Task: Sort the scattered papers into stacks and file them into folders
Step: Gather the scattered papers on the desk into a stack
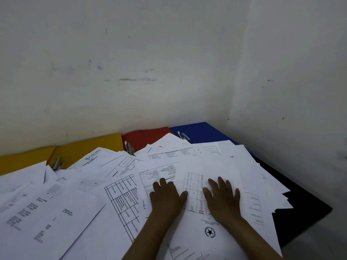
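Several white printed papers lie scattered and overlapping across a dark table. My left hand rests flat, fingers straight, on a sheet with a text block. My right hand lies flat beside it on a sheet with a printed grid and a star emblem. Three open folders sit along the wall behind the pile: a yellow folder at left, a red folder in the middle, a blue folder at right. Each shows a metal clip, partly covered by papers.
The dark table shows bare at the right, ending in an edge and corner near the side wall. White walls meet in a corner directly behind the blue folder. Papers hang over the table's right side.
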